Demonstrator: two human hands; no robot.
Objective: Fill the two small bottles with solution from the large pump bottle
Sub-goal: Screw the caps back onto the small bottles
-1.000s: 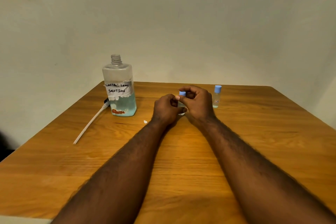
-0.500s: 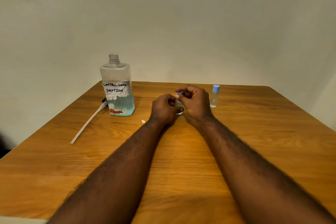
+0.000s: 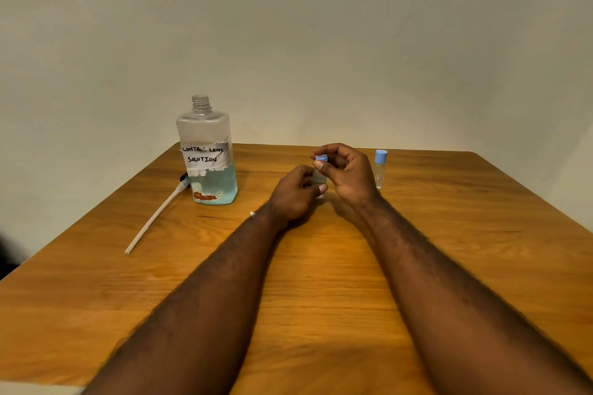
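Observation:
A large clear bottle (image 3: 210, 154) labelled "contact lens solution" stands uncapped at the table's back left, about a third full of blue liquid. Its pump with a long white tube (image 3: 154, 218) lies on the table to its left. My left hand (image 3: 295, 192) grips the body of a small clear bottle (image 3: 320, 177) standing on the table. My right hand (image 3: 348, 171) pinches that bottle's blue cap (image 3: 321, 158) on top. A second small bottle (image 3: 380, 168) with a blue cap stands upright just right of my right hand.
The wooden table (image 3: 321, 282) ends at a plain wall behind. A tiny white scrap (image 3: 252, 213) lies beside my left wrist. The table's left edge (image 3: 80, 228) runs diagonally near the pump tube.
Both hands stay on the small bottle. My right fingers have shifted around the blue cap, which shows a little more than half a second ago.

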